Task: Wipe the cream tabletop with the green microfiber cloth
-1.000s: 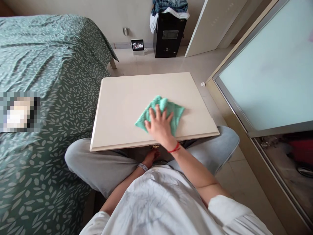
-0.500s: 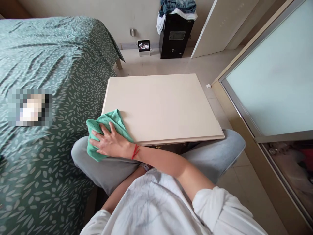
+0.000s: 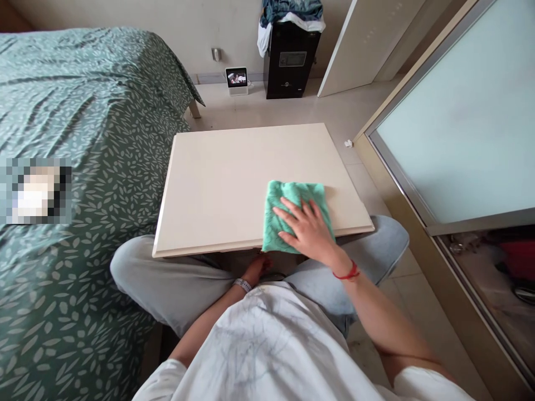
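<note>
Overlapping smooth tabletop (image 3: 225,178), fluffy squarish cloth (image 3: 280,224)

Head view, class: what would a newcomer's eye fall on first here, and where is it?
Probably the bright green cloth, lying under the spread right hand and lapping over the near edge of the pale tabletop, right of centre. Next might come the leaf-patterned bedspread filling the left side, and the black cabinet at the back, topped with clothes.

No lettering is legible; the black cabinet (image 3: 289,75) bears an unreadable emblem (image 3: 287,84).
</note>
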Tool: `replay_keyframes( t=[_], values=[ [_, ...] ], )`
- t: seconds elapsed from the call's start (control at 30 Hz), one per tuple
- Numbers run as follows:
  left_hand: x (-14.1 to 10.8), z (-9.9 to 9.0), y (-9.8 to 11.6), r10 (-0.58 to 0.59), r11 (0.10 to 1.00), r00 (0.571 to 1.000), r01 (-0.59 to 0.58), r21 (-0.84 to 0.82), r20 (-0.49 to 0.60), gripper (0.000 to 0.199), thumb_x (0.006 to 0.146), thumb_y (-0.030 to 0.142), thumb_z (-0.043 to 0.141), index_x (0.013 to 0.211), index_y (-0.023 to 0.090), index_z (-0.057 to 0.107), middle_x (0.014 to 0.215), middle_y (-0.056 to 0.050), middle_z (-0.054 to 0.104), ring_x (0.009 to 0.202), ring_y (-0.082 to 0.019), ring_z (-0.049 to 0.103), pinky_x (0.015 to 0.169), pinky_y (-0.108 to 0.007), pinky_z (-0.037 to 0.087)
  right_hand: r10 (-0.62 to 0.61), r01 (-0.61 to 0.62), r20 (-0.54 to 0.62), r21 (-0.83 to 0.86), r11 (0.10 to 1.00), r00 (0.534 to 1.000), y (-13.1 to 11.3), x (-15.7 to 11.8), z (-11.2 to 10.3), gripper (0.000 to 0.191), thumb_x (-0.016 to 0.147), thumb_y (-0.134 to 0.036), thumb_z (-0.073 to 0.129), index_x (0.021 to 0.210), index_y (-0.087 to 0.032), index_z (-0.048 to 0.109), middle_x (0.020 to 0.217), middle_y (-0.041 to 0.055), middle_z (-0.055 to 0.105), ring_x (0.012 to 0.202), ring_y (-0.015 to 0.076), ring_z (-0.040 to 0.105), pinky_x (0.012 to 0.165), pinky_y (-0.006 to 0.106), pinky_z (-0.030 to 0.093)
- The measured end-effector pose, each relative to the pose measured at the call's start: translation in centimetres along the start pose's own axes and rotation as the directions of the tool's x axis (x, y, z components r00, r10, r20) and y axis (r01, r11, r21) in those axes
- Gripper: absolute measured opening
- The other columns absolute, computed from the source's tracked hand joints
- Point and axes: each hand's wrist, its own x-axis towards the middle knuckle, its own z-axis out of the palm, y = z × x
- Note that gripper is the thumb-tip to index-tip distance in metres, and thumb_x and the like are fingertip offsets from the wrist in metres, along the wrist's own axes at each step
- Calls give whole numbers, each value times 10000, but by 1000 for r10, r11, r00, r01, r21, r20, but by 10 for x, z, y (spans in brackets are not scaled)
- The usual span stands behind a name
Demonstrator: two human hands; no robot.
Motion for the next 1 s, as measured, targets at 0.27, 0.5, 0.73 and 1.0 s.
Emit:
replay_keyframes(
  t=[0.27, 0.5, 0.73, 1.0],
  values=[
    [1, -1, -1, 0, 998, 1000, 0, -63, 4, 182, 656, 199, 438, 779, 102, 530, 713, -87, 573, 597, -123, 541, 557, -215, 363, 541, -537, 67, -75, 840, 838, 112, 14, -19, 751, 1168, -640, 435, 1853, -354, 545, 2039, 100, 190, 1797, 619, 269, 1297, 903, 407],
    [5, -2, -3, 3, 997, 1000, -2, -72, 11, 185, 651, 205, 438, 778, 107, 529, 702, -88, 578, 600, -122, 542, 578, -217, 371, 692, -696, 84, 34, 717, 717, 157, 123, -32, 771, 1167, -511, 386, 1881, -228, 457, 2005, 204, 250, 1718, 551, 440, 1335, 820, 430],
    [5, -2, -2, 6, 998, 1000, -5, -68, 12, 180, 637, 206, 451, 772, 118, 530, 701, -82, 584, 614, -125, 548, 577, -213, 376, 678, -686, 110, 51, 726, 726, 138, 233, -27, 776, 1189, -409, 370, 1915, -136, 376, 2021, 214, 194, 1826, 586, 195, 1414, 888, 150],
    [11, -6, -6, -5, 998, 1000, 5, -62, -5, 197, 637, 225, 453, 793, 125, 523, 717, -84, 588, 608, -120, 545, 582, -214, 378, 282, -303, 154, 135, 944, 947, 3, 339, 10, 759, 1216, -404, 436, 1891, -60, 385, 2002, 240, 241, 1809, 600, 211, 1386, 912, 126]
  ],
)
